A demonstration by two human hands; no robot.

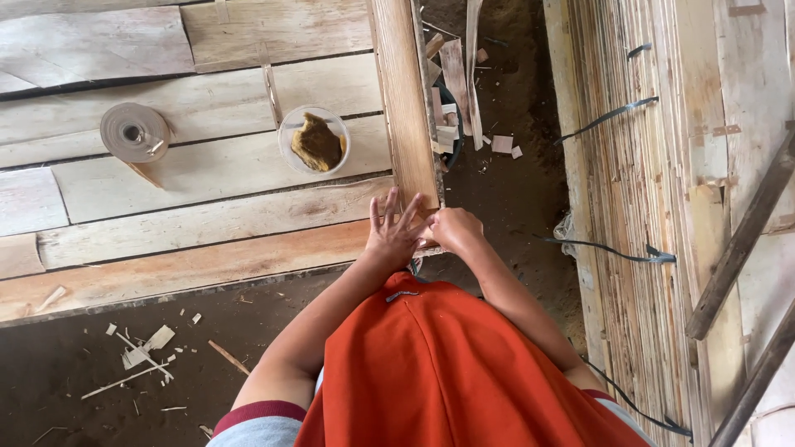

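Observation:
A long narrow strip of wood veneer [408,99] runs away from me, lying across a low bed of wide pale veneer sheets [207,207]. My left hand [393,232] lies flat with fingers spread on the near end of the strip. My right hand [453,229] is closed at the strip's near right corner, pinching its edge. An orange garment [439,372] covers my lap below both hands.
A roll of brown paper tape [134,132] and a clear bowl with a brown lump [315,141] sit on the sheets to the left. Tall strapped veneer stacks [646,207] stand on the right. Wood scraps [145,352] litter the dirt floor.

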